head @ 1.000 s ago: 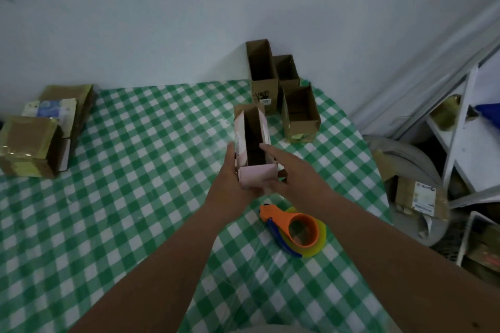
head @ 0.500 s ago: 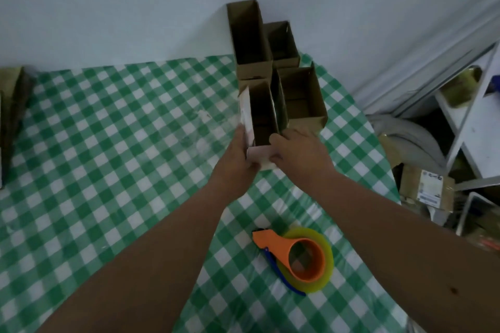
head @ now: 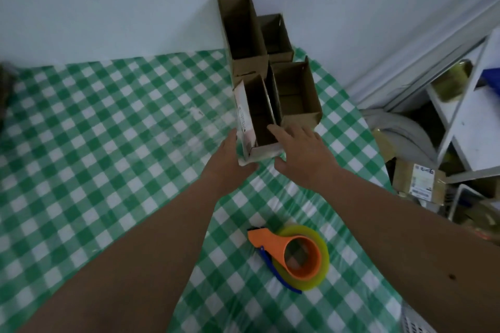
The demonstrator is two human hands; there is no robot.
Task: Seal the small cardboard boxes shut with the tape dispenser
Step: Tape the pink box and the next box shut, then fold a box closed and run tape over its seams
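Note:
A small pink-sided cardboard box [head: 244,116] stands open-topped on the green checked tablecloth [head: 108,143], pressed against three open brown boxes: a tall box [head: 243,27], a back box [head: 276,35] and a low box [head: 297,94]. My left hand [head: 230,159] grips the pink box at its near left corner. My right hand [head: 300,154] is at the near right corner with fingers spread, the index fingertip touching the rim. An orange tape dispenser [head: 270,238] with a yellowish tape roll lies flat on the cloth between my forearms, untouched.
The wall runs close behind the boxes. The table's right edge drops off to a white shelf frame [head: 473,121], a labelled cardboard box on the floor [head: 422,181] and grey clutter. A white basket corner [head: 414,322] shows at the bottom right.
Both hands carried the pink box away from me and set it down against the brown boxes. My right hand's fingers have spread off it. The dispenser has not moved.

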